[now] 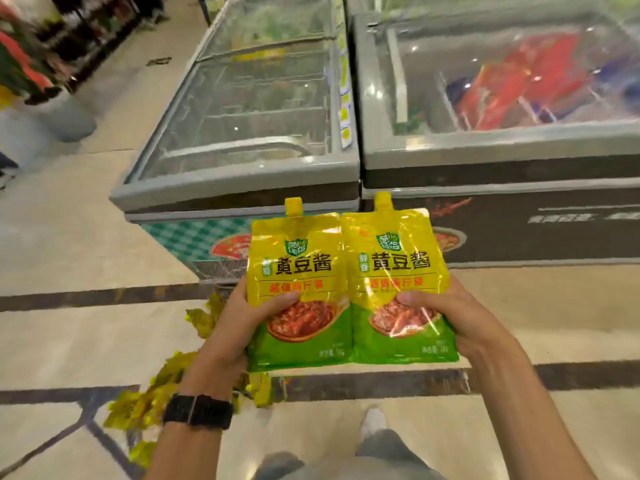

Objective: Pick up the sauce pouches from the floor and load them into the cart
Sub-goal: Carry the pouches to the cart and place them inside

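Left grip (239,327) clasps the left pouch (298,271), right grip (460,317) the right pouch (398,268), thumbs across the fronts, both upright above the floor (69,237). Cart not visible. Advise supporting the pouch bases during transfer; spare pouches (149,407) lie underfoot.

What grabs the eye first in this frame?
Dead centre, the left pouch and right pouch, yellow-green and upright side by side, gripped by the left hand and right hand. More yellow pouches lie blurred on the floor lower left; glass-topped freezers fill the background.
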A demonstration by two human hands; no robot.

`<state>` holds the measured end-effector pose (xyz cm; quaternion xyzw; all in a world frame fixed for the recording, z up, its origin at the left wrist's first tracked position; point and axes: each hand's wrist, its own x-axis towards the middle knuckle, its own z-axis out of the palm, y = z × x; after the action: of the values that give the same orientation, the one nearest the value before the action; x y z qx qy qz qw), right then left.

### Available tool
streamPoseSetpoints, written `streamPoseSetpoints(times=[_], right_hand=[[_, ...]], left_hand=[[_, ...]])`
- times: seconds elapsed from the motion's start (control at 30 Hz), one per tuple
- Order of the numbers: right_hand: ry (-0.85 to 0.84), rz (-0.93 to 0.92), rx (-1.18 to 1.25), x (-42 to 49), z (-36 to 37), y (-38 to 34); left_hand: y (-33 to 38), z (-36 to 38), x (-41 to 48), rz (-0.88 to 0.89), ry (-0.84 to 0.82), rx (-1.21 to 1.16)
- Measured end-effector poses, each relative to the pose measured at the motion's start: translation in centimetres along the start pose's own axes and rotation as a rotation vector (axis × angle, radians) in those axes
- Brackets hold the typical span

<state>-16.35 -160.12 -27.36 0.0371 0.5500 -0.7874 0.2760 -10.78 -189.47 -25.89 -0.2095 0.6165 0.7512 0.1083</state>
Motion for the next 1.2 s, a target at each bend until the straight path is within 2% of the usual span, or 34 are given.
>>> streamPoseSetpoints(times=[0.33,0.63,0.97,1.2], right_hand=[[0.39,-0.194,0.198,-4.9,-12.9,-3.2],[0.758,-0.299,0.301,-5.0,-20.9,-6.3],[1.031,-0.44,0.417,-6.9,-28.5,-10.2],[1.162,-0.496,0.509,-10.6,-38.4,-11.3]], left_hand=[[3.2,17.4,11.1,-0.102,-0.419,0.241],[4.2,32.1,22.3,-0.146,-0.806,0.323],[4.3,49.6,28.9,-0.207,-1.019,0.474],[1.3,63.9,29.6,-0.265,-1.174,0.567]])
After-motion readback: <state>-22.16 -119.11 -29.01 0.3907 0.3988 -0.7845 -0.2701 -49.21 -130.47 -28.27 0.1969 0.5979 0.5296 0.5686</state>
